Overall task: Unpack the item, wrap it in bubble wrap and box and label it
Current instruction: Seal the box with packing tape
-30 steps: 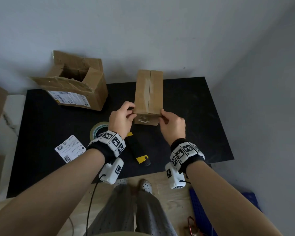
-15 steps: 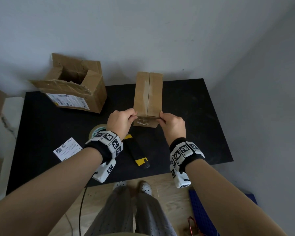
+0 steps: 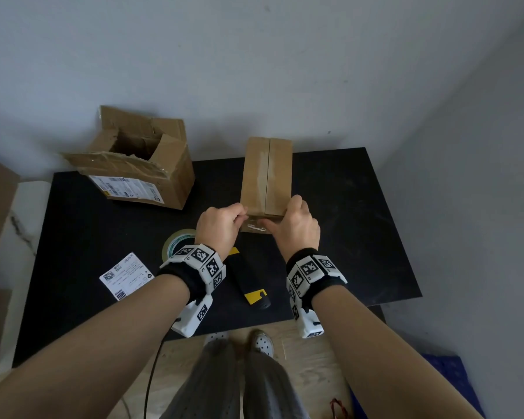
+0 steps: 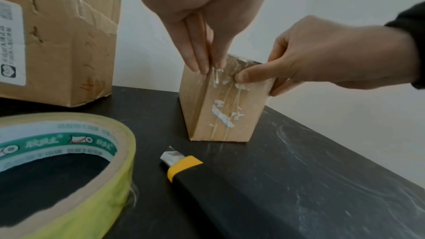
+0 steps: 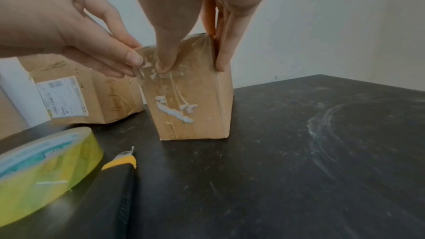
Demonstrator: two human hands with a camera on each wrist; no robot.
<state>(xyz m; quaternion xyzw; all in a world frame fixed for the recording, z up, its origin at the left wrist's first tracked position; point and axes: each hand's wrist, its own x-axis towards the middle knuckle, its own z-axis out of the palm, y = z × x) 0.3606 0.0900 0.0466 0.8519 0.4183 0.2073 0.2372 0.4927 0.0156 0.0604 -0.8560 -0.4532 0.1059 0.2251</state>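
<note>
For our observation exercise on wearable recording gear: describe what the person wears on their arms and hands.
Both forearms are bare, with no sleeves or gloves. Each wrist carries a black band ringed with white blocks printed with black square-pattern markers, and a white camera unit hangs beneath. A dark cable trails from the left unit.

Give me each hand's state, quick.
Left hand: pinching clear tape on the narrow brown cardboard box.
Right hand: gripping that box's near end, thumb pressing the tape.
</note>
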